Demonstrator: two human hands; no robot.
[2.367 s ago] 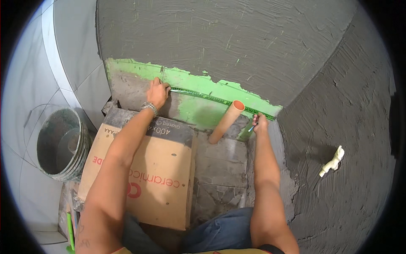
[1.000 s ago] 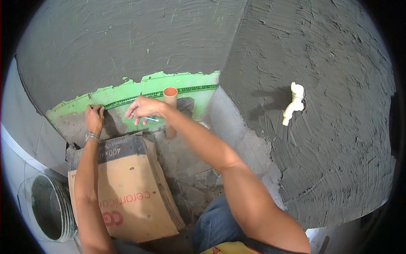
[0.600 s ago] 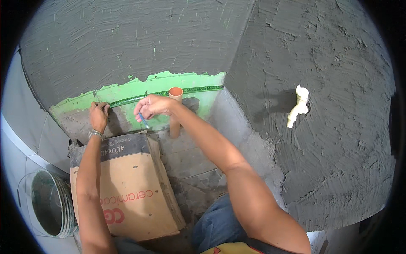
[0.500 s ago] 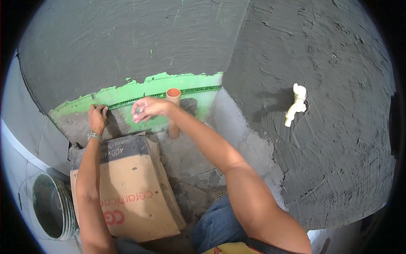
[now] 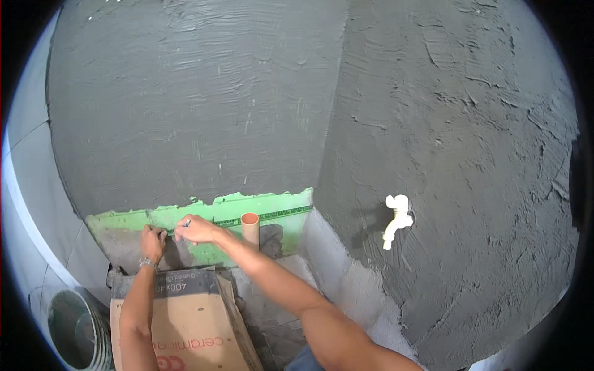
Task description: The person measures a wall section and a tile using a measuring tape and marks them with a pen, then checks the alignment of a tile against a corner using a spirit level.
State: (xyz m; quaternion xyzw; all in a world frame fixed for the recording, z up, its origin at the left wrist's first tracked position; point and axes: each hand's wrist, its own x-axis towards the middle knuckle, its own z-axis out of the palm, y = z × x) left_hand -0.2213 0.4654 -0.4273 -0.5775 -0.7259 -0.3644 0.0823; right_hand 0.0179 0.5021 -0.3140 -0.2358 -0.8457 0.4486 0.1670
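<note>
A long thin green strip [image 5: 278, 214] with dark marks runs along the pale green band [image 5: 260, 204] at the foot of the plastered wall. My left hand [image 5: 153, 242], a bracelet at its wrist, is pinched closed at the strip's left end against the wall. Just to its right, my right hand [image 5: 197, 231] grips a small slender bluish thing [image 5: 186, 224] close to the strip; its kind cannot be made out. My right forearm crosses in front of an upright orange pipe [image 5: 250, 229], hiding its lower part.
A cardboard box [image 5: 185, 321] lies below my hands. At the lower left stands a dark bucket [image 5: 71, 328]. A cream-coloured tap [image 5: 396, 222] juts from the grey plastered wall [image 5: 470, 204] on the right. Pale tiles [image 5: 37, 161] cover the left wall.
The view has tilted up, so the wall's foot, the box and the tap sit lower in the picture. My right hand has come nearer my left hand and the strip.
</note>
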